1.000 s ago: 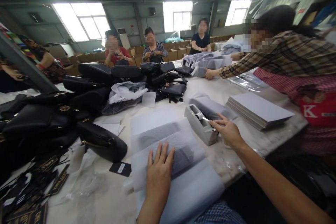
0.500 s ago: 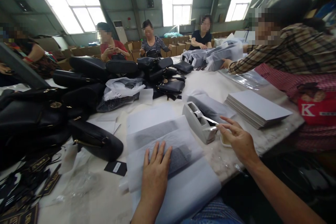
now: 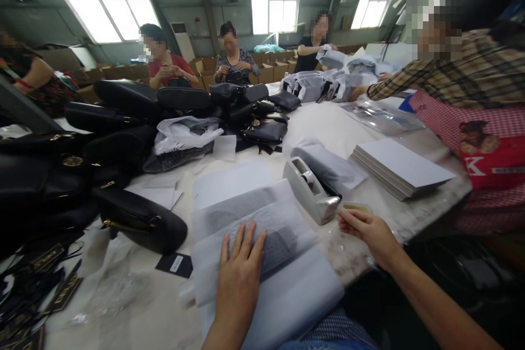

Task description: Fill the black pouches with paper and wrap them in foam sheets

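Observation:
My left hand (image 3: 241,273) lies flat with fingers spread on white tissue paper (image 3: 295,290). Beneath the sheet a dark, flat-looking shape shows through; its kind is hidden. Beside the paper stands a grey tape dispenser (image 3: 318,205). My right hand (image 3: 367,232) is just right of it, apart from its cutting end, with thumb and fingers pinched together. The strip of tape in that pinch is barely visible. Behind those fingers sits a small yellowish item (image 3: 361,208), partly covered.
Black handbags (image 3: 135,219) are heaped on the left, with black-and-gold tags (image 3: 61,292) before them. A black label card (image 3: 174,265) lies by the paper. Stacked white boards (image 3: 404,167) and a wrapped bag (image 3: 328,164) are at right. Co-workers handle bags around the table (image 3: 315,120).
The tape that stretched from the dispenser to my right hand has come away from it. My right hand has moved slightly down and its fingers have closed. My left hand stays on the paper.

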{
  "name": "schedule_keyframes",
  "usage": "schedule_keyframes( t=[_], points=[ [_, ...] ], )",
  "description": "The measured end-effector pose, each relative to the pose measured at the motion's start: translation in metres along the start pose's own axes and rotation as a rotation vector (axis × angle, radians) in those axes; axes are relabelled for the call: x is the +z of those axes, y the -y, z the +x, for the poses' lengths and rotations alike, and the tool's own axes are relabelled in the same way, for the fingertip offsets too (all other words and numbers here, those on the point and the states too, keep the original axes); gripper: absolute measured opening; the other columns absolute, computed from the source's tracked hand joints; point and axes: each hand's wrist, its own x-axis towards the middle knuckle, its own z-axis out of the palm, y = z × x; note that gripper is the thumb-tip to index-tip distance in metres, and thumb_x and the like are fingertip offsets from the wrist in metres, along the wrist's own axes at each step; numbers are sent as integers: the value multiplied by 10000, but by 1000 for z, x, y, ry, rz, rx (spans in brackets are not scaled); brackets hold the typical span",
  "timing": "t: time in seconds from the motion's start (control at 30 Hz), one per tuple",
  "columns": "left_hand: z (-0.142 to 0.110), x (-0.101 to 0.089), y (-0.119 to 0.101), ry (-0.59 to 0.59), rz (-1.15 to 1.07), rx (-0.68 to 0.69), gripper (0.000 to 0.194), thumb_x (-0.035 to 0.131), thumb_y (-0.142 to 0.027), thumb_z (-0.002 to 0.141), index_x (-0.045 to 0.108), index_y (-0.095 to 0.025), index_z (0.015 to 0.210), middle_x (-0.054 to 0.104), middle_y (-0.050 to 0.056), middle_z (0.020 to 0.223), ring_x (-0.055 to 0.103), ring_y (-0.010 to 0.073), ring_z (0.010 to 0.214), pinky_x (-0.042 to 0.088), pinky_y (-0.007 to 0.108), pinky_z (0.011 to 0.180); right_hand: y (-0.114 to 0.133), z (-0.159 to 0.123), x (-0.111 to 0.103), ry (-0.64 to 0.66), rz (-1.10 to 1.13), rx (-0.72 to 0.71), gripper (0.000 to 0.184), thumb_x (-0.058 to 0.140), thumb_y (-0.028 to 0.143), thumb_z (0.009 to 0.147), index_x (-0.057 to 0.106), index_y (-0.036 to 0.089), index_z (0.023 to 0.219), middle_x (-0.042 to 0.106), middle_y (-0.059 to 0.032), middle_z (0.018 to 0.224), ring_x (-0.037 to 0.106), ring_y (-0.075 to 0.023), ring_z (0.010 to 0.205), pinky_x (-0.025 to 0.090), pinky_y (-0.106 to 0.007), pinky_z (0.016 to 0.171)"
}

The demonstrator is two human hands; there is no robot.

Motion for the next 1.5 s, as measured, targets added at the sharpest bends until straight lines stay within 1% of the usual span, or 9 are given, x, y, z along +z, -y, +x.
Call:
schedule_keyframes(
  t=[0.23, 0.47, 0.6, 0.7, 0.87, 1.1, 1.2, 1.33, 1.5],
  points=[
    [1, -2, -2, -16, -12, -12, 391, 414, -204, 980, 572, -298, 1325, 496, 17, 1459, 455, 268, 1358, 357, 521, 1106, 0, 15, -2, -68, -526, -295, 389, 633, 572, 801, 744, 199, 800, 692, -22, 667, 552, -149, 490, 443, -268, 476],
    [1, -3, -2, -8, -32, -19, 401, 417, -188, 974, 570, -299, 1327, 491, 16, 1462, 454, 268, 1359, 348, 524, 1112, -4, 1, -16, -51, -642, -295, 395, 599, 578, 809, 764, 226, 873, 683, -4, 638, 560, -165, 453, 458, -298, 466],
    [0, -1, -1, 17, -36, -21, 410, 426, -200, 974, 543, -309, 1352, 460, 5, 1484, 427, 266, 1379, 347, 531, 1118, 17, -16, -10, 81, -643, -519, 330, 624, 540, 833, 770, 260, 929, 731, -27, 787, 656, -207, 647, 541, -325, 646],
    [0, -2, 0, 14, -33, -25, 401, 426, -215, 978, 545, -314, 1348, 466, 6, 1480, 438, 264, 1372, 369, 529, 1104, 50, -19, 11, 353, -700, -756, 226, 610, 440, 883, 772, 292, 943, 745, -23, 890, 680, -205, 798, 527, -302, 763],
    [2, -2, 0, -7, -6, -18, 411, 443, -194, 969, 544, -321, 1347, 472, 10, 1476, 463, 261, 1353, 394, 522, 1088, 98, 3, 76, 827, -826, -957, 268, 526, 388, 933, 759, 257, 949, 695, -23, 768, 623, -152, 663, 454, -253, 647],
    [-1, 2, 1, 0, 48, -1, 441, 438, -177, 964, 512, -329, 1371, 457, 3, 1488, 453, 256, 1361, 385, 534, 1098, 115, 59, 162, 1102, -1075, -1139, 172, 623, 354, 844, 738, 260, 757, 704, 14, 701, 606, -139, 625, 360, -237, 574],
    [-2, 4, 1, 3, 55, 2, 450, 435, -155, 957, 520, -328, 1363, 467, -2, 1482, 452, 256, 1361, 393, 530, 1094, 117, 73, 177, 1055, -1252, -1180, 199, 692, 452, 787, 740, 269, 724, 710, 1, 660, 609, -163, 602, 315, -256, 550],
    [-1, 5, 1, -2, 52, -11, 443, 436, -176, 962, 508, -339, 1368, 463, -15, 1485, 443, 253, 1368, 411, 534, 1081, 120, 86, 184, 913, -1412, -1113, 464, 719, 708, 647, 716, 244, 650, 681, -32, 588, 598, -185, 569, 285, -268, 535],
    [1, 4, 1, -2, 49, -7, 433, 440, -171, 960, 522, -325, 1356, 478, -5, 1474, 478, 252, 1341, 425, 529, 1067, 120, 108, 148, 549, -1369, -982, 266, 663, 512, 805, 723, 258, 751, 732, -36, 764, 639, -204, 694, 315, -277, 552]
  ],
)
